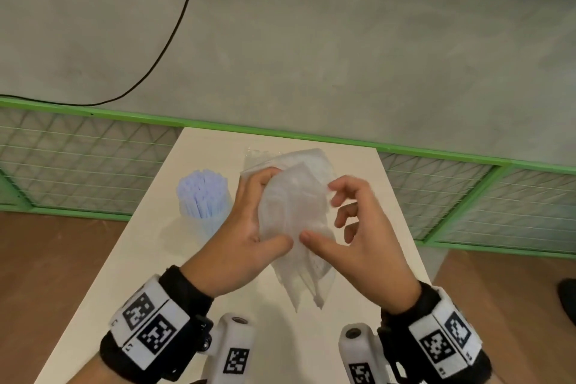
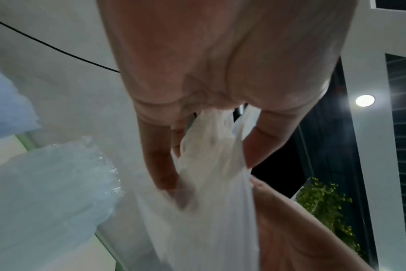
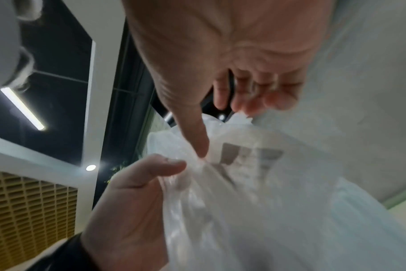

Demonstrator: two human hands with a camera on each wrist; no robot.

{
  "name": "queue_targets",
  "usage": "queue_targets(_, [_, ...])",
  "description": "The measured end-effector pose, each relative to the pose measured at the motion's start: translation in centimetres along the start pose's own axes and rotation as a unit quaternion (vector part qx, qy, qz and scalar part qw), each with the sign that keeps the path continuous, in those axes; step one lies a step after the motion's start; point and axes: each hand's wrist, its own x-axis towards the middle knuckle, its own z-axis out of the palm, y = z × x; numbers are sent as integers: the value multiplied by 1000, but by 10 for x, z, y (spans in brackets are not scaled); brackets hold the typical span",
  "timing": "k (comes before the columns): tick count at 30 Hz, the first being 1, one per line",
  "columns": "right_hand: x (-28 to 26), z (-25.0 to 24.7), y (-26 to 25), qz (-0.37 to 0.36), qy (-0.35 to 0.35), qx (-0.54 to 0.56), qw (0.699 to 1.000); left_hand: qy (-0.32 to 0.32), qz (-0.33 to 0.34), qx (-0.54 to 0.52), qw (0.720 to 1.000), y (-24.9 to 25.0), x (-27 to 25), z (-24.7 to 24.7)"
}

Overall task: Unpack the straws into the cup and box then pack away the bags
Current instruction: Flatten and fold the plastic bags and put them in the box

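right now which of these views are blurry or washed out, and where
Head view: fairly sharp, but the straws in the cup glow overexposed and the plastic bag is smeared. Left wrist view: the left hand is dim against bright surroundings, the bag motion-blurred. Right wrist view: the bag's print and the right hand are soft.

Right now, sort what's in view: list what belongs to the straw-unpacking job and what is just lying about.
Belongs to the job:
- crumpled translucent plastic bag, gripped by left hand and right hand
- clear cup of pale blue straws
- second clear plastic bag lying behind

Just lying about:
- black cable on the floor
- green-framed mesh fence
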Motion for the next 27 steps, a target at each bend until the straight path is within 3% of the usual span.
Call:
queue_targets(3, [4,1,0,36,-40,-14,998,8,18,46,999,-1,-3,2])
queue_targets(8, [8,-4,-1,50,-95,25,994,4,-13,-2,1000,-8,-12,-1])
queue_targets(11, [11,-13,5,40,-146,61,987,7,1,-103,995,-11,-17,-2])
queue_targets(14, [12,-25,10,82,-147,188,968,54,-32,-206,977,-13,-19,-9])
queue_targets(16, [13,-30,9,115,-133,265,948,59,-50,-156,985,-15,-18,-14])
queue_targets(20, [16,-22,3,111,-125,271,948,-39,-71,-51,995,-11,-10,-3])
queue_targets(23, [16,-15,1,99,-149,240,954,-11,-71,-70,995,-3,-1,9])
queue_targets(27, [14,-17,6,71,-116,260,956,12,-60,-80,995,-2,4,7])
